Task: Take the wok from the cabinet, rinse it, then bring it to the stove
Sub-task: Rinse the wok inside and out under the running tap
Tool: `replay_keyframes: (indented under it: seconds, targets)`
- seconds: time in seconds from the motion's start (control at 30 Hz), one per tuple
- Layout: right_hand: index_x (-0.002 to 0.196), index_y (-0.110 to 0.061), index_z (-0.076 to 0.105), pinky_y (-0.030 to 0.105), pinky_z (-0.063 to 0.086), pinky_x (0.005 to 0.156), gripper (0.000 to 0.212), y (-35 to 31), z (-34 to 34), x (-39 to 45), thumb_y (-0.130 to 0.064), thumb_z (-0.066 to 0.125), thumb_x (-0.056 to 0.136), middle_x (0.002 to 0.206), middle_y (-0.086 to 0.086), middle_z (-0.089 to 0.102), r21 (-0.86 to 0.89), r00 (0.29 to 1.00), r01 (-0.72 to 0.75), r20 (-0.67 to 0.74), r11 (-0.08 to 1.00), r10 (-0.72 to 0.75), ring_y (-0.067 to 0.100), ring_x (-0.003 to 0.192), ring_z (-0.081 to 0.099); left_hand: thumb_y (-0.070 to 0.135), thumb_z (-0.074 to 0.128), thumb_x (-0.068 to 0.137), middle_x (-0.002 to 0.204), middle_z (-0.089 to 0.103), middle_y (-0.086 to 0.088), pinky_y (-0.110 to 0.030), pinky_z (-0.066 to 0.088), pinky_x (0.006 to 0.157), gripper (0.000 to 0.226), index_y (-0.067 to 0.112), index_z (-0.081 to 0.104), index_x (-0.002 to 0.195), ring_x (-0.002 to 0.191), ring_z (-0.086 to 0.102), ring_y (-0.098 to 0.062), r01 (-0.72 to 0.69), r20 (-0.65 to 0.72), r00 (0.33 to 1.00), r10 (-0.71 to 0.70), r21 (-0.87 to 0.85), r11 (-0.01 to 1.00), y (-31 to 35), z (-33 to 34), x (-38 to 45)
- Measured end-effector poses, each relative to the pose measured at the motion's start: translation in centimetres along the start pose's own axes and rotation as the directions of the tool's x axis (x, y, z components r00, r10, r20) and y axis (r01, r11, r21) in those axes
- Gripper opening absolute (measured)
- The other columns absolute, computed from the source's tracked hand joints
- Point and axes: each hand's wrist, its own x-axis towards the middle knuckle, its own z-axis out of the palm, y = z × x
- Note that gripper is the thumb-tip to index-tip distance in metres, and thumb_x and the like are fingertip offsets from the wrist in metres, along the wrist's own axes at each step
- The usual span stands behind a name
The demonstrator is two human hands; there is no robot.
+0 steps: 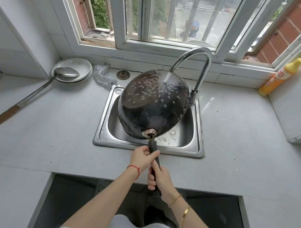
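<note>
Wok [152, 104] is what we are rinsing now: we are holding it turned over and tilted above the sink [198, 137], so the tap [194, 61] is pouring onto its dark underside near the far rim. To do this well, we are judging that the wok should be rotated slowly by its handle [153, 145], letting the stream sweep the whole outside, and kept low over the basin so spray is not reaching the counter [52, 122]. Both hands are closed around the handle, the left hand [142, 158] nearer the bowl, the right hand [159, 178] just behind it toward our body. The wok is lying straight ahead of both hands, beyond the counter edge, its bowl hanging over the sink.
</note>
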Motion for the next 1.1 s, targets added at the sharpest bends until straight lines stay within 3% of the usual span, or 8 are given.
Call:
replay_keyframes:
  seconds: [0.23, 0.47, 0.6, 0.77, 1.1]
  targets:
    - [0.077, -0.011, 0.053, 0.022, 0.036, 0.039, 0.041, -0.7, -0.7, 0.3, -0.045, 0.047, 0.100, 0.054, 0.001, 0.044, -0.006, 1.000, 0.019, 0.006, 1.000, -0.019, 0.013, 0.042, 0.038, 0.032, 0.073, 0.083, 0.087, 0.073, -0.019, -0.045, 0.059, 0.080, 0.018, 0.016, 0.066, 0.087, 0.088, 0.071, -0.031, 0.006, 0.002, 1.000, -0.006, 0.012, 1.000, 0.8, 0.6, 0.6]
    - [0.076, -0.012, 0.053, 0.023, 0.034, 0.041, 0.044, -1.3, -1.0, 1.0, -0.048, 0.047, 0.099, 0.054, 0.002, 0.042, -0.007, 1.000, 0.012, -0.005, 1.000, -0.012, 0.014, 0.042, 0.037, 0.042, 0.073, 0.079, 0.086, 0.073, -0.017, -0.046, 0.059, 0.080, 0.032, 0.013, 0.068, 0.090, 0.086, 0.071, -0.030, 0.011, -0.006, 1.000, -0.011, 0.062, 0.998, 1.4, 0.8, 1.2]
    - [0.076, -0.011, 0.053, 0.024, 0.035, 0.042, 0.044, -1.1, -0.9, 1.1, -0.048, 0.046, 0.099, 0.054, 0.002, 0.043, -0.015, 1.000, 0.016, -0.011, 1.000, -0.017, 0.014, 0.042, 0.038, 0.038, 0.073, 0.081, 0.087, 0.072, -0.020, -0.046, 0.059, 0.079, 0.032, 0.009, 0.067, 0.091, 0.087, 0.071, -0.032, 0.013, -0.010, 1.000, -0.012, 0.046, 0.999, 1.5, 0.8, 1.1]
    - [0.075, -0.011, 0.054, 0.022, 0.036, 0.040, 0.044, -0.7, -0.8, 0.6, -0.047, 0.045, 0.100, 0.053, 0.002, 0.045, -0.015, 1.000, 0.023, -0.002, 1.000, -0.023, 0.013, 0.041, 0.040, 0.033, 0.073, 0.083, 0.070, 0.068, -0.007, -0.043, 0.060, 0.078, 0.023, 0.012, 0.066, 0.083, 0.074, 0.069, -0.020, 0.003, -0.009, 1.000, -0.002, 0.048, 0.999, 1.2, 0.7, 0.8]
    - [0.078, -0.011, 0.053, 0.022, 0.034, 0.040, 0.043, -0.7, -1.6, 0.1, -0.047, 0.045, 0.100, 0.053, 0.001, 0.043, -0.015, 1.000, 0.021, 0.017, 1.000, -0.021, 0.013, 0.042, 0.037, 0.035, 0.073, 0.083, 0.066, 0.060, 0.000, -0.039, 0.060, 0.079, 0.027, 0.009, 0.068, 0.089, 0.069, 0.060, -0.014, 0.015, -0.031, 0.999, -0.013, 0.069, 0.997, 1.1, 1.5, 0.7]
